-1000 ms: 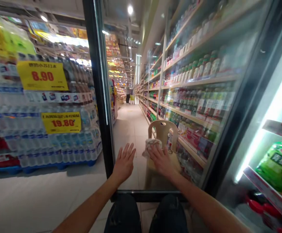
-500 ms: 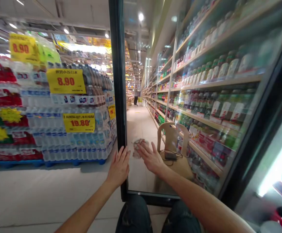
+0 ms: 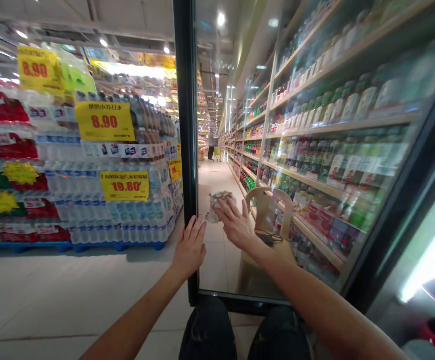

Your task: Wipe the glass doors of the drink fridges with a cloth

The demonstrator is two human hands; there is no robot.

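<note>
Upward a little on the glass since half a second ago: the cloth (image 3: 219,204) and the right hand (image 3: 237,226) now sit higher on the door (image 3: 315,165), while the left hand (image 3: 190,247) has stayed at the frame (image 3: 186,125). The crumpled, pale cloth is against the pane close to its left edge, at about the door's lower middle. Right fingers (image 3: 225,214) lie stretched and slightly spread over the cloth, pinning it flat to the glass rather than gripping it. Left fingers (image 3: 195,229) are straight and close together, laid against the dark frame just left of the cloth. Both bare forearms reach up from below, and two dark-trousered knees (image 3: 202,330) show at the foot of the door. Through the pane a beige chair (image 3: 268,212) stands in the aisle beside long shelves (image 3: 315,127) of bottles. Left of the frame, stacked water packs (image 3: 127,220) carry yellow price signs (image 3: 105,121). Far down the aisle stands a person (image 3: 211,145).
</note>
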